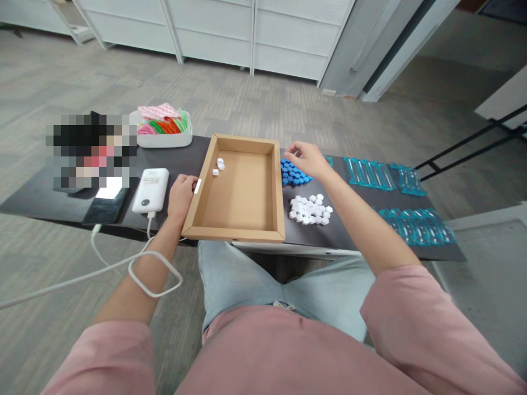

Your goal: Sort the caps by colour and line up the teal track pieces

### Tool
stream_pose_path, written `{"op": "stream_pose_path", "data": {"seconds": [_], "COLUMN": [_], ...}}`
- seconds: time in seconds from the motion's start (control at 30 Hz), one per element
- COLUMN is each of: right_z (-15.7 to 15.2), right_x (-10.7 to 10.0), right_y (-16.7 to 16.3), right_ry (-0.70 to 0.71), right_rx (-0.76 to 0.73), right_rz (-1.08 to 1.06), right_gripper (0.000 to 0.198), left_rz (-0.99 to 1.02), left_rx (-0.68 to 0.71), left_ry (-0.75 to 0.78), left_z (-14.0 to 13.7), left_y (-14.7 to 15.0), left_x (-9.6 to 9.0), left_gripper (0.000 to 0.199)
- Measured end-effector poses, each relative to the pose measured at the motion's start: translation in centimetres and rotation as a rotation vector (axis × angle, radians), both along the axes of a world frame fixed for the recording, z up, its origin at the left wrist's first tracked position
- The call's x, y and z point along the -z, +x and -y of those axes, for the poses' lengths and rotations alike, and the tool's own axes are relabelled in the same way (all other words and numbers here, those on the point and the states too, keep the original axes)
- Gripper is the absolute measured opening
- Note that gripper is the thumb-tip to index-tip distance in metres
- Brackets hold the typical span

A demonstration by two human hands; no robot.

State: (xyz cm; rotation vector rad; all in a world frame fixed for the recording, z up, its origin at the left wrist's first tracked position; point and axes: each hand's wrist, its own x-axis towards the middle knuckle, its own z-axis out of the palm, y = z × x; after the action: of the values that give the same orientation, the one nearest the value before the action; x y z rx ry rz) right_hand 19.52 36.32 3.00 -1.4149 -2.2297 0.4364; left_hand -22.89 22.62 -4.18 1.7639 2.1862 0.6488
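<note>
One white-labelled cardboard tray (234,233) holds three white hexagonal blocks (220,164), left hand (180,196) against it, right hand (308,158) over blue blocks (295,175), both hands' grip unclear.

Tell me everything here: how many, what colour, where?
Cardboard tray: one, brown, table's middle
Loose pieces: about three, white, in tray
Blue pieces: many, blue, right of tray
White pieces: many, white, nearer than the blue
Packets: several, teal, table's right
Basket: one, white, far left
Strips: several, mixed colours, in basket
Checked cloth: one, pink, in basket
Power bank: one, white, left of tray
Phone: one, black, further left
Cable: count unclear, white, front left
Table: one, black, middle
Cabinets: several, white, back
Metal frame: one, black, right
Floor: one, grey, below
Shirt: one, pink, front
Jeans: one, pale blue, front
Left hand: one, bare, touching tray
Right hand: one, bare, at blue pieces
</note>
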Motion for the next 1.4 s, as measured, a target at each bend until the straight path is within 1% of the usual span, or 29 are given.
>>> {"op": "stream_pose_path", "data": {"seconds": [0.07,0.13,0.17,0.2,0.27,0.37,0.47,0.53,0.6,0.67,0.77,0.8,0.87,0.93,0.97,1.03,1.13,1.27,1.4], "right_z": [1.1,2.1,2.5,2.9,3.1,3.1,3.1,3.3,3.6,4.2,6.2,7.3,10.0,13.0,14.5,17.0,18.7,17.8,16.4], "right_x": [-0.3,0.0,0.4,0.8,1.8,2.8,2.6,1.9,0.7,-0.5,-1.3,-1.1,-0.3,1.0,1.7,3.0,4.4,5.5,6.2], "right_y": [-5.4,-10.8,-13.3,-15.6,-19.2,-22.1,-22.2,-20.5,-17.3,-12.3,-2.7,0.6,6.8,11.6,13.3,15.6,16.4,15.7,14.9], "right_ry": [-0.009,-0.027,-0.035,-0.045,-0.072,-0.111,-0.107,-0.116,-0.149,-0.162,-0.094,-0.075,-0.063,-0.072,-0.078,-0.094,-0.122,-0.107,-0.103], "right_rx": [-0.190,-0.333,-0.368,-0.371,-0.331,-0.292,-0.330,-0.339,-0.319,-0.256,-0.058,0.013,0.146,0.261,0.309,0.377,0.402,0.408,0.432], "right_rz": [0.022,0.088,0.132,0.173,0.239,0.303,0.288,0.189,0.046,-0.087,-0.214,-0.247,-0.303,-0.343,-0.364,-0.415,-0.480,-0.490,-0.453], "right_gripper": [0.021,0.021,0.023,0.026,0.030,0.023,0.015,0.015,0.018,0.023,0.035,0.039,0.041,0.042,0.043,0.046,0.049,0.044,0.039], "left_rz": [-0.004,-0.011,-0.013,-0.014,-0.009,0.003,0.011,0.013,0.015,0.015,0.009,0.006,-0.002,-0.013,-0.021,-0.041,-0.071,-0.094,-0.120], "left_rx": [0.010,0.027,0.032,0.034,0.027,0.018,0.016,0.017,0.018,0.015,0.016,0.015,0.012,0.009,0.003,-0.016,-0.046,-0.059,-0.057], "left_ry": [0.008,0.018,0.022,0.025,0.028,0.029,0.041,0.054,0.060,0.048,0.013,0.002,-0.011,-0.016,-0.020,-0.032,-0.049,-0.060,-0.071], "left_z": [0.1,0.2,0.2,0.2,0.2,0.1,0.0,0.0,0.0,0.1,0.2,0.2,0.1,0.0,0.0,0.0,0.1,0.4,0.6], "left_y": [0.0,0.0,0.1,0.1,0.2,0.3,0.3,0.4,0.4,0.4,0.3,0.3,0.2,0.1,0.1,0.1,0.3,0.6,0.8], "left_x": [0.1,0.1,0.1,0.1,0.2,0.2,0.3,0.3,0.2,0.1,-0.3,-0.4,-0.6,-0.7,-0.7,-0.8,-1.1,-1.7,-2.0], "left_gripper": [0.028,0.028,0.028,0.028,0.029,0.031,0.030,0.028,0.026,0.024,0.024,0.023,0.022,0.020,0.020,0.019,0.018,0.015,0.020]}}
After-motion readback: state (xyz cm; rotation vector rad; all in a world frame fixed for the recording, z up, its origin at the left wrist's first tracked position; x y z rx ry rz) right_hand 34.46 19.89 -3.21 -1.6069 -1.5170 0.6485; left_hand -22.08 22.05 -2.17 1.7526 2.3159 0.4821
